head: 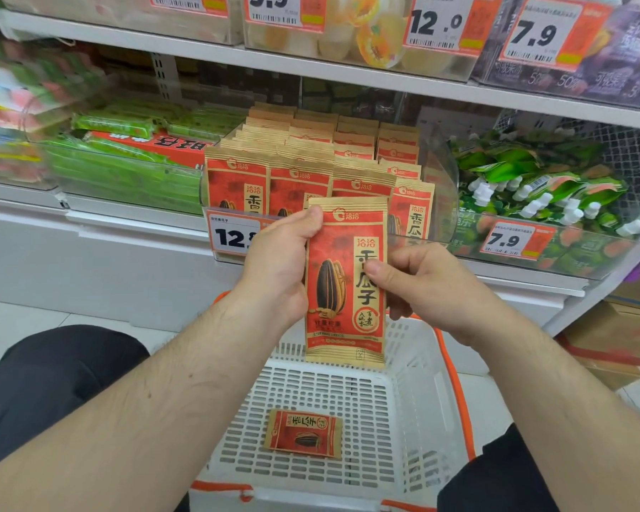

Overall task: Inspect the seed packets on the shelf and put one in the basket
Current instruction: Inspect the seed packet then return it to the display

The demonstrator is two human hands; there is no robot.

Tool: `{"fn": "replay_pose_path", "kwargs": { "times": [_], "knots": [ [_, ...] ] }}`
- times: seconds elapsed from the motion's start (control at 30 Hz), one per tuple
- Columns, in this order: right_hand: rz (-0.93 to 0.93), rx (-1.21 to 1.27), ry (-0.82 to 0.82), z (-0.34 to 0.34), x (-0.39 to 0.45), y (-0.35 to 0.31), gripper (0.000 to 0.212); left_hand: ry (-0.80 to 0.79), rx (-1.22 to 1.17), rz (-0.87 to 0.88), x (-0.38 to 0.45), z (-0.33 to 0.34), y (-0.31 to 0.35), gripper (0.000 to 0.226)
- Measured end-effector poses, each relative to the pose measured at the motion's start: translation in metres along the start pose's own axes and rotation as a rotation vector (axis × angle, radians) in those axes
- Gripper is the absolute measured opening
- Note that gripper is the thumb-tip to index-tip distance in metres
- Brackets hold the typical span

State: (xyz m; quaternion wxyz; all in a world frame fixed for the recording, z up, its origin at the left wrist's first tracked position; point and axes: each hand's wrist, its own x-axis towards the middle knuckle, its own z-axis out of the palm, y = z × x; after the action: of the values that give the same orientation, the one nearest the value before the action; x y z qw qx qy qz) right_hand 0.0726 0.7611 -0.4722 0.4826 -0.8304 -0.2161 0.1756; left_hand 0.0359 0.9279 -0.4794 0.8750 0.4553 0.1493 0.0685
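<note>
Upright red seed packet (344,286) above basket (414,367)

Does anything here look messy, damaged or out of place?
Nothing looks damaged or spilled. The seed packet held upright by the left hand and right hand looks intact. Another packet lies flat in the white basket, slightly askew. The shelf packets stand in tidy rows.

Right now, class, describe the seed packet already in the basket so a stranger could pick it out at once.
Find the white basket with orange trim on the floor below the shelf. On its perforated bottom lies one small seed packet, red and tan with a dark sunflower seed printed on it. Unlike the larger packet held upright above in both hands, it lies flat and sideways, untouched.
</note>
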Motion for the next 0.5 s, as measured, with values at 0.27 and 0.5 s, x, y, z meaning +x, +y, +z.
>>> {"fn": "replay_pose_path", "kwargs": {
  "times": [0.27, 0.5],
  "knots": [
    [-0.002, -0.094, -0.129, 0.0022, -0.0029, 0.0002, 0.027, 0.043, -0.034, -0.031, -0.0004, -0.0027, 0.0048, 0.028],
    [-0.057, -0.043, -0.229, 0.0035, -0.0058, 0.0003, 0.011, 0.101, -0.035, -0.065, 0.0004, -0.0046, 0.0072, 0.032]
  ]
}}
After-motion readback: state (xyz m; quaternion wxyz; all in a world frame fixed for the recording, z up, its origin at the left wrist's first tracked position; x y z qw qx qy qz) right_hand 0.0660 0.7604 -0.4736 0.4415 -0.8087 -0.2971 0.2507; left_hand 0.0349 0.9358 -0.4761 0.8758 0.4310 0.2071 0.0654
